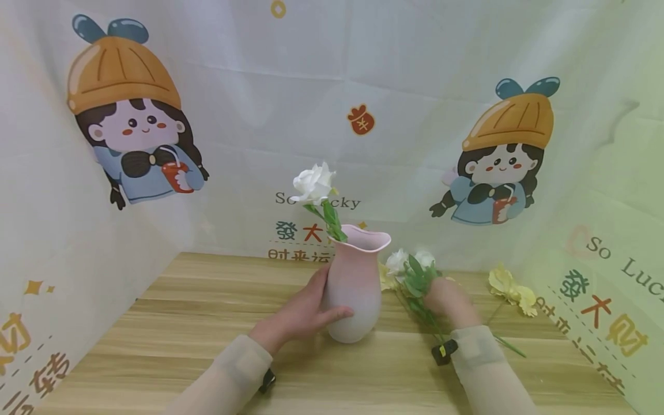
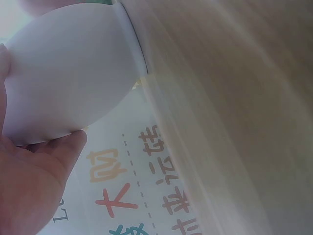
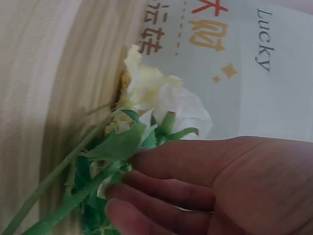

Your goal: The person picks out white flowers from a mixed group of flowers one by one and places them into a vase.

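Observation:
A pink-to-white vase (image 1: 355,288) with a wavy rim stands upright on the wooden table. Around its lower body my left hand (image 1: 301,308) grips it, thumb across the front and fingers on the left side. One white rose (image 1: 313,183) leans out of the mouth to the left, green leaves at the rim. To the right of the vase, my right hand (image 1: 450,300) pinches at the leafy stem of white artificial roses (image 1: 398,262). In the right wrist view its fingertips are at a green leaf (image 3: 120,144) below a white bloom (image 3: 181,112).
Yellow flowers (image 1: 510,288) on a green stem lie at the right of the table (image 1: 207,305). Another pale yellow bloom (image 3: 146,85) sits beside the white one. A printed cloth (image 1: 249,115) hangs behind and along both sides.

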`<state>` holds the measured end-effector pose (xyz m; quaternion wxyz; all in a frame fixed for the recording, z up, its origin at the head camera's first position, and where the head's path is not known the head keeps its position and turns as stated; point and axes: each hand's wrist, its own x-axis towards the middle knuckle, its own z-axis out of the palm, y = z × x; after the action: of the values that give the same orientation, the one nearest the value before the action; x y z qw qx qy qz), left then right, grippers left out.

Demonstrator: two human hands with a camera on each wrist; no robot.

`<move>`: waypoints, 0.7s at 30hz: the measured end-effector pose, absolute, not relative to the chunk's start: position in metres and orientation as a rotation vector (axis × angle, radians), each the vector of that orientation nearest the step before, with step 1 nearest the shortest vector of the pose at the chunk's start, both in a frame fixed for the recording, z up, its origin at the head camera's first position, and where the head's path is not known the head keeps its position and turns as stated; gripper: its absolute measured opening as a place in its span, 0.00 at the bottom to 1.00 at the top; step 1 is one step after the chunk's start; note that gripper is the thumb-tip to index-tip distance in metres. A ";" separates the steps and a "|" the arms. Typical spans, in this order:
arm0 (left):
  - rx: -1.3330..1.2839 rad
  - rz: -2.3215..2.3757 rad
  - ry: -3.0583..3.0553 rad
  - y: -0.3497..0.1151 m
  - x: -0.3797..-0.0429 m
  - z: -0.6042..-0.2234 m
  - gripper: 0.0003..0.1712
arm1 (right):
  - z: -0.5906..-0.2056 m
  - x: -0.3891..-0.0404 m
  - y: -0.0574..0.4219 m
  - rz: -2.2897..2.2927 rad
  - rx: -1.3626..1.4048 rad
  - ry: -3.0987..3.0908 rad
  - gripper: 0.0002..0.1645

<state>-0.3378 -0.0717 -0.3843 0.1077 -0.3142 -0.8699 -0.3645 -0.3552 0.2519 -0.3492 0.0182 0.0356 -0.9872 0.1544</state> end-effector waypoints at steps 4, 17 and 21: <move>-0.931 -1.091 -2.555 -0.071 -0.337 -0.383 0.62 | -0.354 -0.353 0.251 0.476 0.069 -3.106 0.13; -0.935 -1.091 -2.553 -0.070 -0.338 -0.384 0.63 | -0.356 -0.356 0.254 0.443 0.028 -3.156 0.11; -0.935 -1.102 -2.544 -0.071 -0.338 -0.384 0.63 | -0.353 -0.357 0.255 0.414 0.055 -3.141 0.12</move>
<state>-0.3375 -0.0706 -0.3839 0.1077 -0.3177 -0.8644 -0.3744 -0.3568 0.2547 -0.3530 -0.0137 0.0173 -0.9912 0.1306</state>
